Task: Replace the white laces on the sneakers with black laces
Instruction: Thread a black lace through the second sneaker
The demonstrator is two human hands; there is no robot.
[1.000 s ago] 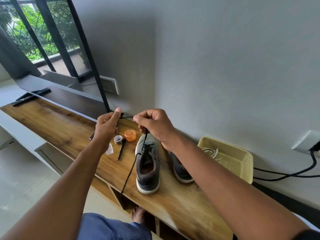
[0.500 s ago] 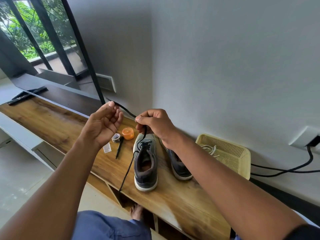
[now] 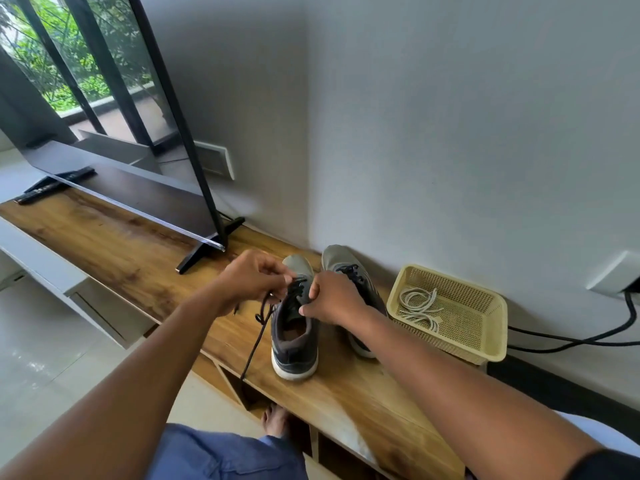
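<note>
Two grey sneakers stand side by side on the wooden shelf (image 3: 346, 393), heels toward me. The near sneaker (image 3: 294, 341) carries a black lace (image 3: 256, 337) whose loose end trails down over the shelf's front edge. My left hand (image 3: 252, 282) pinches the lace at the sneaker's left eyelets. My right hand (image 3: 332, 299) grips the sneaker's right side at the eyelets, fingers curled. The far sneaker (image 3: 349, 268) shows black lacing and is partly hidden behind my right hand. White laces (image 3: 417, 306) lie coiled in the yellow basket (image 3: 485, 348).
A television (image 3: 114, 181) stands on the shelf to the left, its foot (image 3: 197, 258) close to my left hand. Remote controls (image 3: 52, 185) lie at the far left. Black cables (image 3: 571, 337) run along the wall at right. My bare foot (image 3: 275, 419) shows below the shelf.
Both hands have come down from above the sneaker to its eyelets. The camera view has tilted, and the small items left of the sneaker are now hidden behind my left arm.
</note>
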